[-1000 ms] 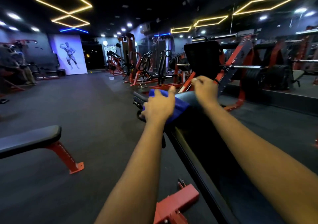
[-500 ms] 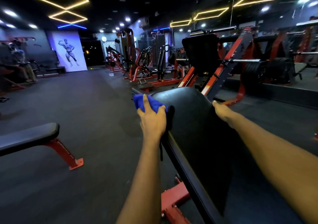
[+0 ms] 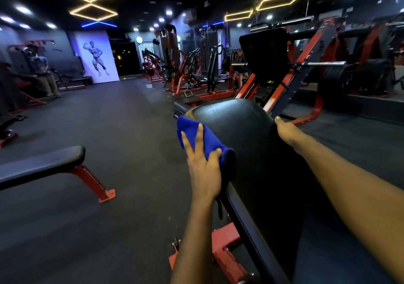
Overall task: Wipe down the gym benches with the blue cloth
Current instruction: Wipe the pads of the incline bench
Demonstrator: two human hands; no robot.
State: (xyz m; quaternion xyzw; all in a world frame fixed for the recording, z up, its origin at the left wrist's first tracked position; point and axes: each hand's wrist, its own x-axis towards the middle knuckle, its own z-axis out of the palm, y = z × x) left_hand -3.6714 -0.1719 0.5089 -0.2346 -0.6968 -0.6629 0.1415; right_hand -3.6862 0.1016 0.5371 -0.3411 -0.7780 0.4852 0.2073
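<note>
— Where is the blue cloth (image 3: pixel 197 138) sitting right now?

— It is lying bunched on the upper left edge of the black padded worktop (image 3: pixel 247 139), the tilted one on the red frame (image 3: pixel 225 248). Part of it is folding over the pad's left side.

— And the left hand (image 3: pixel 203 170)?

— It is pressing down on the cloth with its fingers (image 3: pixel 198 136) straight and spread. The thumb is lying against the cloth's near end. It is flat on the cloth, not clenching it.

— What is the right hand (image 3: pixel 288 134) doing?

— It is resting on the pad's right edge, well apart from the cloth. The thumb is showing on top, but the other fingers are dropping out of sight behind the edge. I cannot tell whether that hand is gripping or lying loose.

— Anything else standing near?

— A flat bench (image 3: pixel 43 165) with a red leg is standing to the left on the dark floor (image 3: pixel 122 130). A leg press machine (image 3: pixel 264 52) is rising just beyond the pad. A bodybuilder poster (image 3: pixel 96 56) is glowing on the far wall, and a person (image 3: pixel 43 71) is sitting at the far left.
</note>
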